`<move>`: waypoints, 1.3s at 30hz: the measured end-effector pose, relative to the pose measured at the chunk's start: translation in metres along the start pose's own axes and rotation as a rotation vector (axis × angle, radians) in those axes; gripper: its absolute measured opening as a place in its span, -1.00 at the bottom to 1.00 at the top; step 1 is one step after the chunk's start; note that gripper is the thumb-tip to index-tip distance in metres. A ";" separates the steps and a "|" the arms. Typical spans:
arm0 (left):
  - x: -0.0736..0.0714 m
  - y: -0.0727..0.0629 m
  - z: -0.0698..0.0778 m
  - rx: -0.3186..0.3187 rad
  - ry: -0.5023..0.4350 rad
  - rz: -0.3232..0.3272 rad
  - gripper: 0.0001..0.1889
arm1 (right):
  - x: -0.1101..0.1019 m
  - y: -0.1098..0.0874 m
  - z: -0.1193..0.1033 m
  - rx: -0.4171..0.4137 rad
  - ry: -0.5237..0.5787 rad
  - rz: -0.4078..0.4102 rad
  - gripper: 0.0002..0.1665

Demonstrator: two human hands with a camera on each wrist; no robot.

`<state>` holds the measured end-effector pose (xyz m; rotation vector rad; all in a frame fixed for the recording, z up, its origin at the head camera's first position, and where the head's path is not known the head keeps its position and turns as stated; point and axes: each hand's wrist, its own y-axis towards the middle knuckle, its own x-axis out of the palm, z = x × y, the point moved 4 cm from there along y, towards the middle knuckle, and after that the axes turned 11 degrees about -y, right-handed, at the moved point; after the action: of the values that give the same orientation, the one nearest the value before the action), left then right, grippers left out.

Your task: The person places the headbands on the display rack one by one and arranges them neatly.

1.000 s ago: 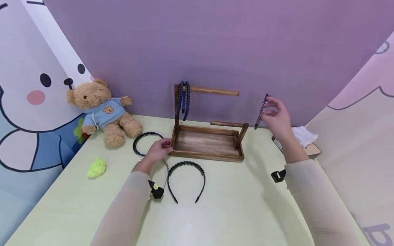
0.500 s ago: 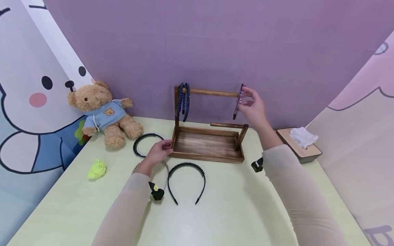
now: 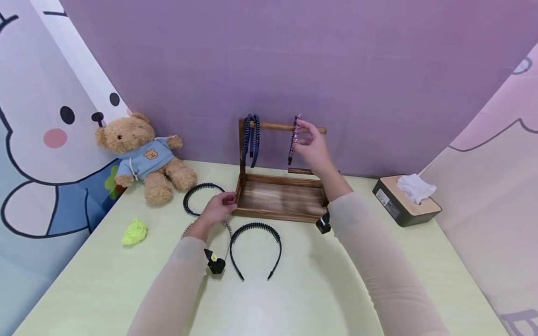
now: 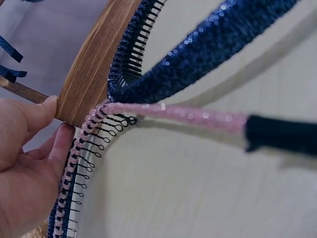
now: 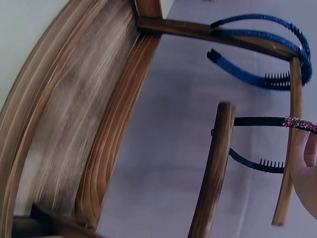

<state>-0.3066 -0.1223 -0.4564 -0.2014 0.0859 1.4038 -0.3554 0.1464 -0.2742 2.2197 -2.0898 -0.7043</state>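
My left hand (image 3: 217, 208) pinches the left end of a wooden headband stand (image 3: 277, 216) between thumb and fingers; the left wrist view shows the thumb on the wood (image 4: 91, 64). My right hand (image 3: 314, 148) pinches a dark headband with pink sparkly beads (image 3: 293, 142). That headband straddles the stand's upper bar (image 3: 273, 125), its ends pointing down, right of the middle. Two glittery blue headbands (image 3: 247, 140) hang at the bar's left end. Part of the shorter lower bar (image 3: 300, 171) is hidden behind my right hand and wrist.
A black toothed headband (image 3: 255, 226) lies in front of the stand. Further left are a dark headband (image 3: 187, 203) and a pale pink one (image 3: 229, 227), partly under my left wrist. A teddy bear (image 3: 147, 156), yellow-green yarn (image 3: 134, 232) and tissue box (image 3: 395, 212) stand around.
My right hand has carried the pink-beaded headband leftward from beyond the stand, past the upper bar's free end and along it. The left hand has stayed at the stand's left end.
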 end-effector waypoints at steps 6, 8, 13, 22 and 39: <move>0.000 0.001 -0.002 0.000 0.000 0.014 -0.49 | 0.022 0.005 -0.001 0.021 0.001 -0.033 -0.23; 0.000 0.001 -0.002 0.001 0.005 0.014 -0.49 | 0.027 0.006 -0.001 0.028 0.008 -0.044 -0.24; 0.000 0.001 -0.002 0.009 0.015 0.007 -0.50 | 0.042 0.008 0.000 0.027 0.032 -0.076 -0.25; 0.001 0.000 0.000 0.011 0.021 0.012 -0.50 | 0.058 0.013 0.003 -0.003 0.030 -0.119 -0.23; 0.001 -0.001 0.000 0.008 0.025 0.014 -0.50 | 0.069 0.016 -0.001 -0.003 -0.033 -0.159 -0.23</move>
<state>-0.3053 -0.1218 -0.4567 -0.2126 0.1140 1.4146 -0.3702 0.0788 -0.2901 2.4090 -1.9404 -0.7567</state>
